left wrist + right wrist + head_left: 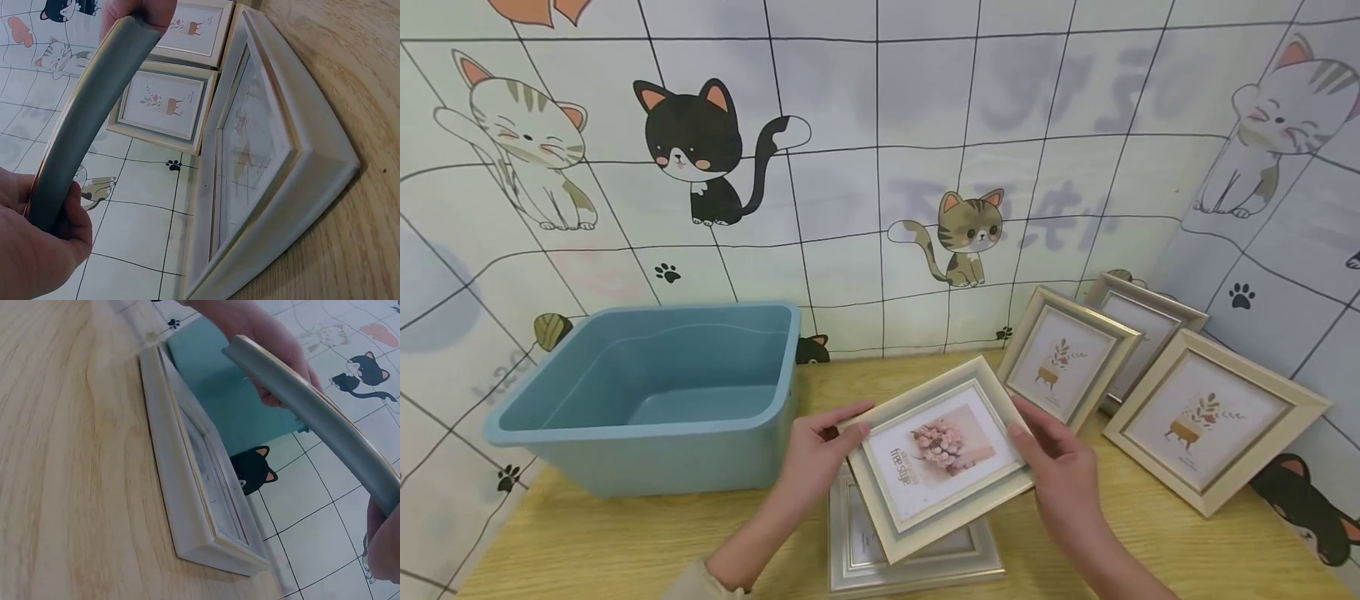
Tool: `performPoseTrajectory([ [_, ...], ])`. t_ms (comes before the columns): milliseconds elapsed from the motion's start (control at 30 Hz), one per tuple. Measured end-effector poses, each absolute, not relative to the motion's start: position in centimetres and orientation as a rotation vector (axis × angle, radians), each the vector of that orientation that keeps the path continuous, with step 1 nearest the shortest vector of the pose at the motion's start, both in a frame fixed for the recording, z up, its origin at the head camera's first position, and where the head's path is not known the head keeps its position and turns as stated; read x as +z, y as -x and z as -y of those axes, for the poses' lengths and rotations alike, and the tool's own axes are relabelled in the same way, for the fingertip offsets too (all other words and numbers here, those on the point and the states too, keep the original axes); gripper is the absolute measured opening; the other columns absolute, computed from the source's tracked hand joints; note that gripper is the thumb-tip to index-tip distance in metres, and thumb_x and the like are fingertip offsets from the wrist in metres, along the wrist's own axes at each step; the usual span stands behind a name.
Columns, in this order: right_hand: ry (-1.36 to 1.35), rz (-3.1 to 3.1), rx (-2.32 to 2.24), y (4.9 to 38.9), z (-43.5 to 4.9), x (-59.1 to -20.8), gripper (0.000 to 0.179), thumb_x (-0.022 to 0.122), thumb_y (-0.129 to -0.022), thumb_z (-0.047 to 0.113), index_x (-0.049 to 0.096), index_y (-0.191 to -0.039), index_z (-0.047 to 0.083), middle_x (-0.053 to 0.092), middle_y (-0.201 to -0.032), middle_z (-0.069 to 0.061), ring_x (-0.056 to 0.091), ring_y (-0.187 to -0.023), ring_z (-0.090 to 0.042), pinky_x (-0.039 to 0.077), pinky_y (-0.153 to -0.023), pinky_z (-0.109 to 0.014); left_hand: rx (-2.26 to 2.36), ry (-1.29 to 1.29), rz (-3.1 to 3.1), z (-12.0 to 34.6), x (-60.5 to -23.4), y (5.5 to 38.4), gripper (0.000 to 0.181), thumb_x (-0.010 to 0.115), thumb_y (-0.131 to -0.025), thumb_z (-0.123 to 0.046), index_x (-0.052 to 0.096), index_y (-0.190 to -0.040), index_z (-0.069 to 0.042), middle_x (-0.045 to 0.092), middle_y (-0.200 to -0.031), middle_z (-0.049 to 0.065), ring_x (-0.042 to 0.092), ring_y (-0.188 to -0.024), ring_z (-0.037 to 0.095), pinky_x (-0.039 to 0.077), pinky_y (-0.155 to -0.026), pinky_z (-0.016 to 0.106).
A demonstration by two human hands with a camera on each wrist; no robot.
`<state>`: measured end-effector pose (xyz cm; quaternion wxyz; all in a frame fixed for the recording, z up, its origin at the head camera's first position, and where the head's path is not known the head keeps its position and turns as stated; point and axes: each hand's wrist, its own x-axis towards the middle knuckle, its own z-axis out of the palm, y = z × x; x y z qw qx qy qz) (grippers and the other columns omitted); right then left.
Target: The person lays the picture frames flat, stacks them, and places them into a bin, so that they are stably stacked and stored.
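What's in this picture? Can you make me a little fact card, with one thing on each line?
In the air: picture frame, pink flowers inside, turned slantwise
Left grip: holds its left side
Right grip: holds its right side
Underneath: lying frame, flat on the table, partly hidden
Right side: three propped frames
Left side: blue tub
Back: wall with cartoon cats and black lines

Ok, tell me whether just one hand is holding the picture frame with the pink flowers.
No, the left hand and the right hand both grip the picture frame, one at each side.
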<state>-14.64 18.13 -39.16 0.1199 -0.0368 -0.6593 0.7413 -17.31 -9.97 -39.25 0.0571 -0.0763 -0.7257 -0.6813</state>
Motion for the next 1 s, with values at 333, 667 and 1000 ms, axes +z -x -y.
performPoseTrajectory([
  [333,-0.133,2.283,1.931,12.8,-17.8,-40.7,0.053,0.071,-0.089,-0.011,0.057,-0.141,-0.005,0.061,-0.123,-0.017,0.068,-0.086,-0.012,0.057,-0.069,-0.025,-1.942,0.042,2.259,10.7,-40.0,18.0,0.025,0.073,-0.094,-0.006,0.077,-0.119,-0.006,0.067,-0.091,0.006,0.046,-0.067,0.01,0.039,-0.058,0.022],
  [667,-0.1,2.428,1.77,11.4,-17.5,-42.2,0.049,0.075,-0.086,-0.011,0.064,-0.133,-0.003,0.06,-0.126,-0.017,0.065,-0.087,-0.013,0.057,-0.069,-0.027,-1.818,-0.006,2.413,11.0,-41.9,17.8,0.023,0.072,-0.093,-0.006,0.079,-0.115,-0.006,0.06,-0.084,0.002,0.042,-0.069,0.014,0.035,-0.058,0.024],
  [1000,-0.082,2.555,1.806,11.1,-18.1,-43.7,0.052,0.076,-0.087,-0.006,0.06,-0.137,-0.006,0.06,-0.128,-0.017,0.066,-0.083,-0.014,0.056,-0.068,-0.027,-1.733,0.059,2.478,11.1,-43.9,17.7,0.021,0.073,-0.092,-0.004,0.079,-0.112,-0.004,0.07,-0.101,0.006,0.046,-0.079,0.018,0.037,-0.063,0.025],
])
